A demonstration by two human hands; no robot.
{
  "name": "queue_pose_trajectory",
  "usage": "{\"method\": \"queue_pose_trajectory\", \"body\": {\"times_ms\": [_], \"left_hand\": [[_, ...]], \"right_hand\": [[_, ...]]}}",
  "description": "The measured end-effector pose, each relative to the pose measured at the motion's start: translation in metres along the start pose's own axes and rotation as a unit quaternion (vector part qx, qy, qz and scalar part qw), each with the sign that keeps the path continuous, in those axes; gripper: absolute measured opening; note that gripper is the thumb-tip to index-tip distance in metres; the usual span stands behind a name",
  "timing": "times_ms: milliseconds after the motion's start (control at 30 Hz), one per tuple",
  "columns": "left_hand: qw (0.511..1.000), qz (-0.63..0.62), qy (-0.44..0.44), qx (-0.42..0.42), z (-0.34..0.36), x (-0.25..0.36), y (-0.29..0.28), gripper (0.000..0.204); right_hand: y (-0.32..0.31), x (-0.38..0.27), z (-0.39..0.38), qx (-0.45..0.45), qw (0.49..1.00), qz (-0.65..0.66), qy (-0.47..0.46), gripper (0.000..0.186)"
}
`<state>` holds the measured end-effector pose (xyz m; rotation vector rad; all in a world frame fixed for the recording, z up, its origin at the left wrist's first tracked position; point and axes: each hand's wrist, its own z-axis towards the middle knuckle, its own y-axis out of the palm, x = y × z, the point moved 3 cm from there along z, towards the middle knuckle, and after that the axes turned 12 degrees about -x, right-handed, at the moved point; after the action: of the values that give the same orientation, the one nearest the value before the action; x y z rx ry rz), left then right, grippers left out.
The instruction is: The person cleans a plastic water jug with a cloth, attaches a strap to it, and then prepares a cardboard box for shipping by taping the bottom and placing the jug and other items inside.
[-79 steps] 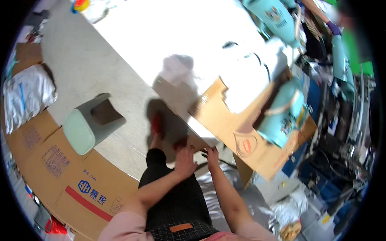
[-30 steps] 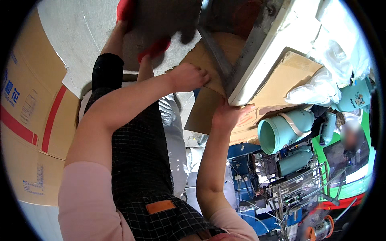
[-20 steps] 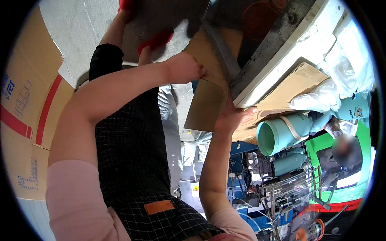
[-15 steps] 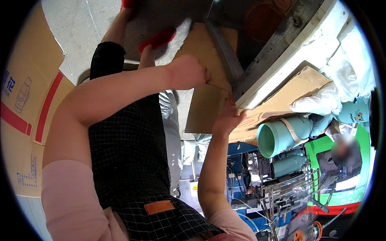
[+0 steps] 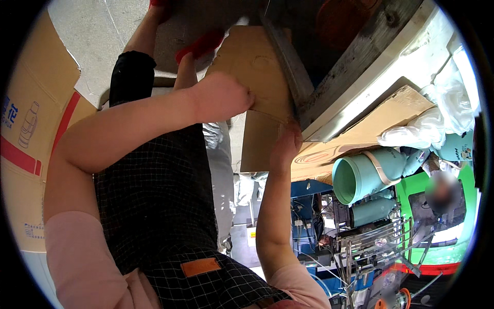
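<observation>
A brown cardboard sheet [image 5: 262, 62] stands in front of me, with a thin crease or slit running across it between my hands. At its left edge, my left hand [image 5: 224, 98] is closed in a fist with the fingertips at the end of that line. Whatever it pinches is too small or hidden to make out. My right hand [image 5: 286, 144] grips the sheet farther right, beside the corner of a white-edged board [image 5: 355, 105]; its fingertips are partly hidden.
A printed cardboard box [image 5: 36, 103] stands at the left. On the right, another cardboard piece [image 5: 370, 123] carries clear plastic bags [image 5: 427, 126] and a turquoise tub [image 5: 350, 180]. Metal racks [image 5: 375, 237] and a green-framed machine [image 5: 463, 195] lie beyond. A wooden beam [image 5: 360, 56] slants above.
My left hand has moved left across the cardboard, away from my right hand. The thumb of my right hand, stretched out before, is drawn in against the hand.
</observation>
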<state>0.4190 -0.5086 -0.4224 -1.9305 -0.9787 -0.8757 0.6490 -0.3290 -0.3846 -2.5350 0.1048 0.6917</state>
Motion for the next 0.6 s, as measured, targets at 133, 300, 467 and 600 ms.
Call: {"method": "queue_pose_trajectory", "body": {"times_ms": [133,300,467,600], "left_hand": [[0.999,-0.031,-0.009,-0.011,0.009,0.002,-0.01,0.025],[0.999,-0.026,0.022,0.001,0.01,-0.007,-0.023,0.022],[0.998,-0.003,0.061,0.01,0.015,-0.012,-0.038,0.019],[0.998,0.014,0.036,-0.039,0.013,-0.004,-0.044,0.018]], "right_hand": [[0.006,0.007,0.019,-0.071,0.991,-0.109,0.043,0.036],[-0.001,0.046,0.02,0.043,0.929,0.329,0.161,0.041],[0.056,-0.075,0.036,-0.016,0.812,0.569,0.131,0.043],[0.067,-0.092,0.047,0.05,0.8,0.559,0.211,0.042]]}}
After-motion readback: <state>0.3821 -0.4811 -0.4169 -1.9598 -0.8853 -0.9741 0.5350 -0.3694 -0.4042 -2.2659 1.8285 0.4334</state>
